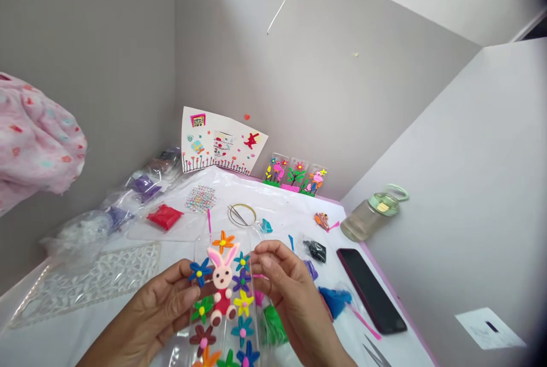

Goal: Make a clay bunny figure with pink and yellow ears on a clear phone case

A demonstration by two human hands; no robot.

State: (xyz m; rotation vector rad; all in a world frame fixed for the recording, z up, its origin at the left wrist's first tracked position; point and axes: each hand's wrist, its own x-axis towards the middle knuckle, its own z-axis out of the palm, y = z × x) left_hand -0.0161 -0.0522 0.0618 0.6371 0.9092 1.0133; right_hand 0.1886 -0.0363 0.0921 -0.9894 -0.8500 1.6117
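You held the clear case (227, 336) in your left hand (160, 307), with your thumb by its left edge, up over the table (305, 216), toward the table's near edge. Your right hand (293, 293) was curled by the case's right edge; I couldn't tell if it gripped. A bunny (222, 294) and flowers (243, 302) sat on the front. It seemed best to hold just the sides, softly, so your thumb didn't squash the green flower (201, 309).

Both hands (168, 301) (290, 290) curl inward, facing each other.
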